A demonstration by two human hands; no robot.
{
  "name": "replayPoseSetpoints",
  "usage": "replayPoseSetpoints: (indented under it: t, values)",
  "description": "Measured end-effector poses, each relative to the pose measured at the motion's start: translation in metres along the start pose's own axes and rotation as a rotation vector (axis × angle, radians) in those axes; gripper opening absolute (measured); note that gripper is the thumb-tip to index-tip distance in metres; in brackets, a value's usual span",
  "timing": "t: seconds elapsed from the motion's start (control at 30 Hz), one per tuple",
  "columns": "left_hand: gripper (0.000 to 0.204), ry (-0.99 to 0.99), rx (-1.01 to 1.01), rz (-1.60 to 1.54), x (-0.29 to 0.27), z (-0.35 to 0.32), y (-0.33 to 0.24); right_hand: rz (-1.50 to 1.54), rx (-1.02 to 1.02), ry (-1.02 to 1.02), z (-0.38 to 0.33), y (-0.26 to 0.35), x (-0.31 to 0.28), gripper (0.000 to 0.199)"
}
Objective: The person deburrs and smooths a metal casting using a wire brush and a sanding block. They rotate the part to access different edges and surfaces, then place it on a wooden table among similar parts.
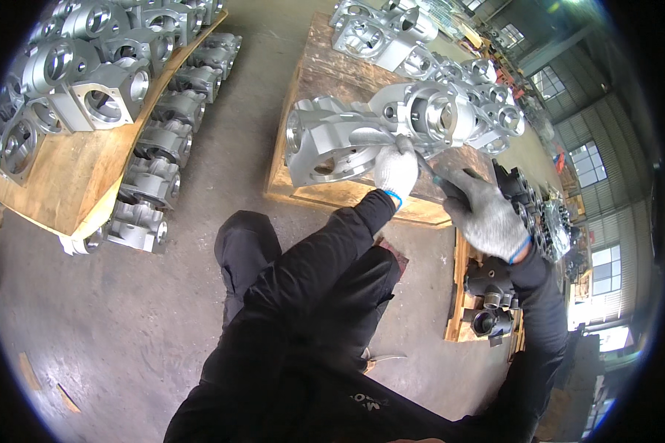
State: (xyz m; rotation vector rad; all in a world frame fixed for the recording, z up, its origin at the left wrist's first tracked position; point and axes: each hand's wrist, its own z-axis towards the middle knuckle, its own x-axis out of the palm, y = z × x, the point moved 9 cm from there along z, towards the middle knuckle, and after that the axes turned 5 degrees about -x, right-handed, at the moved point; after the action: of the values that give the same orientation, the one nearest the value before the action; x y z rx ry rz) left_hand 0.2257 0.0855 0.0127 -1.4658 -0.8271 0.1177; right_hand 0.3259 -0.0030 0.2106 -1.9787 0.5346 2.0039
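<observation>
My left hand (pixel 396 168), in a grey work glove, grips the edge of a large silvery machined metal housing (pixel 362 133) that lies on a wooden pallet (pixel 332 70). My right hand (pixel 485 214), also gloved, holds a slim dark hand tool (pixel 437 177) whose tip points at the housing near my left hand. Both sleeves are black. My dark-clad knees (pixel 247 244) show below the pallet's front edge.
More silvery housings (pixel 391 33) fill the pallet's far end. At left, a wooden board (pixel 74 170) carries several similar housings above another row (pixel 155 159) on the concrete floor. Dark cast parts (pixel 491 295) sit on a pallet at right. Windows line the right wall.
</observation>
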Motion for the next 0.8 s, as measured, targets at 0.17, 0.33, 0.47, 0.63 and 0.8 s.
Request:
replayPoseSetpoints:
  t: [0.17, 0.33, 0.47, 0.63, 0.8]
  values:
    - [0.043, -0.066, 0.321, 0.288, -0.007, -0.019, -0.041, -0.154, -0.198, -0.302, 0.021, 0.014, -0.024, 0.023]
    - [0.017, -0.217, 0.961, 0.763, -0.054, -0.108, -0.102, -0.256, -0.145, -0.243, 0.107, -0.033, 0.013, 0.019]
    - [0.062, -0.262, 0.994, 1.037, -0.105, -0.110, -0.123, -0.276, -0.208, -0.301, 0.158, -0.023, 0.035, 0.023]
    - [0.069, -0.225, 0.809, 1.139, -0.126, -0.065, -0.110, -0.161, -0.050, -0.055, 0.196, -0.019, 0.037, 0.030]
    - [0.069, -0.251, 0.820, 0.990, -0.130, -0.055, -0.086, -0.064, 0.115, -0.017, 0.197, -0.034, 0.030, 0.038]
